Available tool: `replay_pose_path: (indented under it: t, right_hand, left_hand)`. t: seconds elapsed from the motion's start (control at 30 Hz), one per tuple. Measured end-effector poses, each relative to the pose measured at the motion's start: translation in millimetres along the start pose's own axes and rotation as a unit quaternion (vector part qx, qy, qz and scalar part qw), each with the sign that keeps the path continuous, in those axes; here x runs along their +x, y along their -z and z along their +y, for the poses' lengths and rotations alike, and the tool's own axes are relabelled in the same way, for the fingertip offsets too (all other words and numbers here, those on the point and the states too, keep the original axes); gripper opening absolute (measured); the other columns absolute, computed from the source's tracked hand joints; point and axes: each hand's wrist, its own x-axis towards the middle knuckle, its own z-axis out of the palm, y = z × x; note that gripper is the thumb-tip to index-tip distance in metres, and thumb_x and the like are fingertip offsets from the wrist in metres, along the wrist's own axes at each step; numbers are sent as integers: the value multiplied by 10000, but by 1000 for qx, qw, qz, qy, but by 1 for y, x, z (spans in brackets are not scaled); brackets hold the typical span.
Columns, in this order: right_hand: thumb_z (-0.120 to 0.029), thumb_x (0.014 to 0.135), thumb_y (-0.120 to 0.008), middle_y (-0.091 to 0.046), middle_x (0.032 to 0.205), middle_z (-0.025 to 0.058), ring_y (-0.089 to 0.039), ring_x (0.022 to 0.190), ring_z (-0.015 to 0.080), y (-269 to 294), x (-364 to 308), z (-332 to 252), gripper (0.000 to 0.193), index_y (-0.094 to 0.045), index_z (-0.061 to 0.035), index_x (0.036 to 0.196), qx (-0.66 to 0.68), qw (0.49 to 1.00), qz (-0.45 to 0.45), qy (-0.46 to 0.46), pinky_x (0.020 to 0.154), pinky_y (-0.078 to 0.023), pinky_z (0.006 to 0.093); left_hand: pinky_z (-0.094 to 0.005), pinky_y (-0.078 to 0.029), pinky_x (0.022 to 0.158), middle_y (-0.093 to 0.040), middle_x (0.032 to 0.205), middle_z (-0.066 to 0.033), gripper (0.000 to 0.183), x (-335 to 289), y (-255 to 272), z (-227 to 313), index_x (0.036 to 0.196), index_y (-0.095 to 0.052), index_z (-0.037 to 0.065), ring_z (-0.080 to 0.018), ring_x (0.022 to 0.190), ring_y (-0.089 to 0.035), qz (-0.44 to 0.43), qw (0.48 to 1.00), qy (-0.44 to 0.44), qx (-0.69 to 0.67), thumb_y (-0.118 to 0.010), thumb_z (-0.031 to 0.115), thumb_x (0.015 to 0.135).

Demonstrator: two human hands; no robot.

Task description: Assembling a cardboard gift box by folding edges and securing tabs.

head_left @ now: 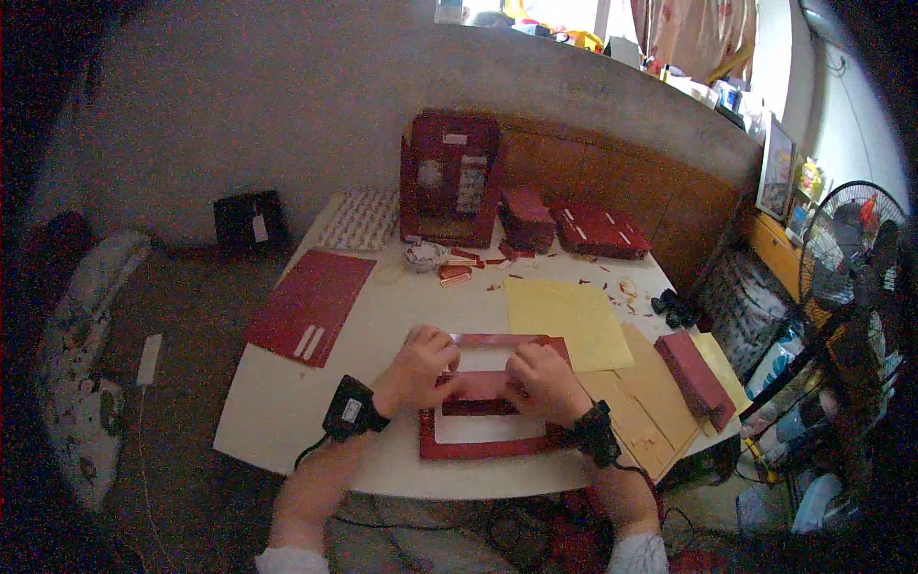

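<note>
While your left hand (421,364) and right hand (543,381) press curled fingers on a flat dark-red card strip (481,388), it lies long axis left-right across a rectangular red frame (478,446) on the white table (277,411). Grip unclear. Matte yellow sheet (564,320) lies beside.

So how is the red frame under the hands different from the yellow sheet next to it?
The red frame has a big window cut through it; the yellow sheet is whole. The left hand and right hand press on the red frame, while the yellow sheet lies untouched. Both are flat and lie on the white table.
</note>
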Motion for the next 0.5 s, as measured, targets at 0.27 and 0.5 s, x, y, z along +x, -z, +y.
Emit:
replay_pose_path:
  t: [0.27, 0.5]
  right_hand:
    - [-163, 690, -586, -567, 866, 84, -563, 828, 246, -3, -4, -22, 196, -527, -62, 846, -60, 989, -84, 105, 720, -434, 374]
    - [-120, 717, -537, -581, 833, 72, -572, 804, 223, -6, 0, -30, 127, -547, -55, 825, -94, 987, -86, 101, 713, -439, 350]
  left_hand:
    - [-418, -408, 837, -552, 862, -99, 210, -3, -14, 24, 809, -570, 69, -299, 919, -500, -79, 989, -110, 57, -641, 209, 669]
    - [-381, -420, 822, -568, 840, -64, 114, -4, -21, 30, 794, -585, 77, -242, 888, -521, -70, 983, -118, 125, -530, 159, 736]
